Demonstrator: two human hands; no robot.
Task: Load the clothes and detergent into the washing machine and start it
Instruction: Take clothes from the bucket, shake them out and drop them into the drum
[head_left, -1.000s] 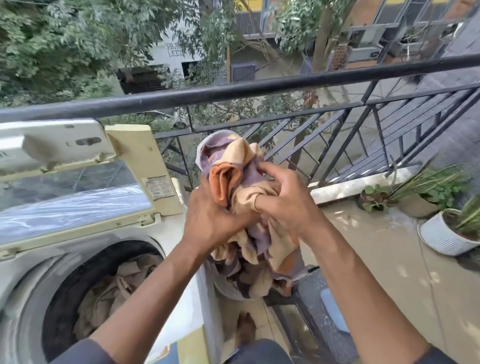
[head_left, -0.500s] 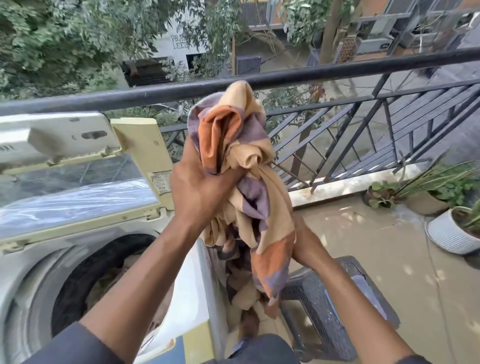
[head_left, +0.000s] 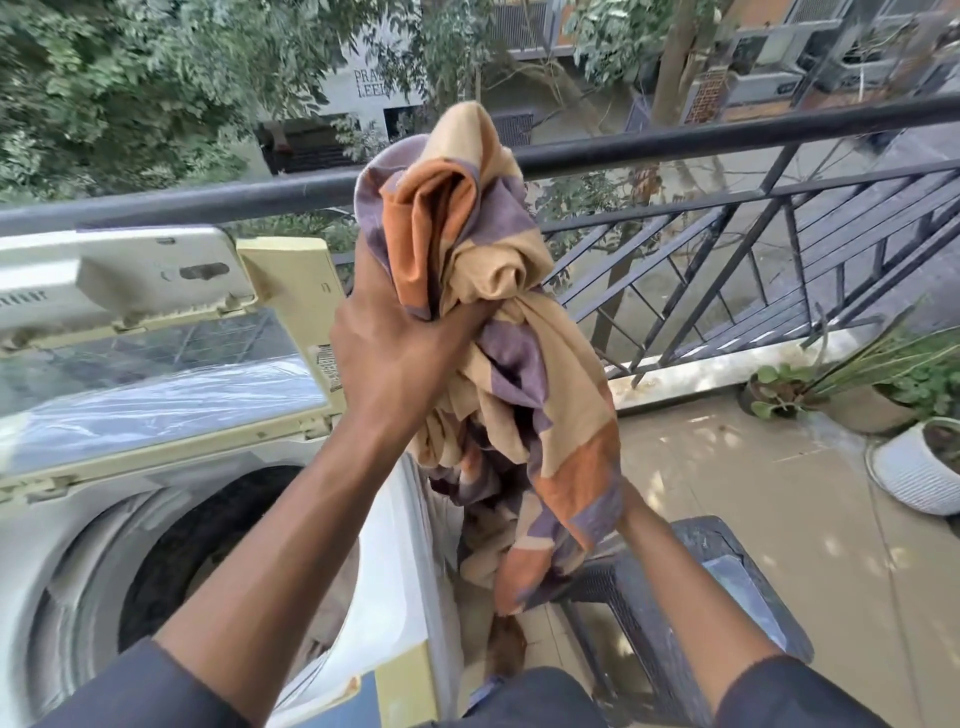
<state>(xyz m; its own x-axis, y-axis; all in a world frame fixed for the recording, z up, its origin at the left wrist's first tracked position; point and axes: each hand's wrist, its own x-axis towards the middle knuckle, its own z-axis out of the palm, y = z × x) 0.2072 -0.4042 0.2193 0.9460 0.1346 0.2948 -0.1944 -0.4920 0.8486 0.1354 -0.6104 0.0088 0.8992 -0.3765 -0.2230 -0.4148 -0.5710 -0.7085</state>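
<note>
left hand (head_left: 400, 364) grips the bunched cloth (head_left: 498, 332) (right hand hidden behind it, grip unclear) beside the washing machine (head_left: 395, 571).

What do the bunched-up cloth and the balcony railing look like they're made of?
The cloth looks like soft woven fabric, probably cotton: matte, limp folds in beige, orange and purple blocks. The railing looks like dark painted metal: smooth round top bar, thin rigid struts below, slight sheen.
</note>
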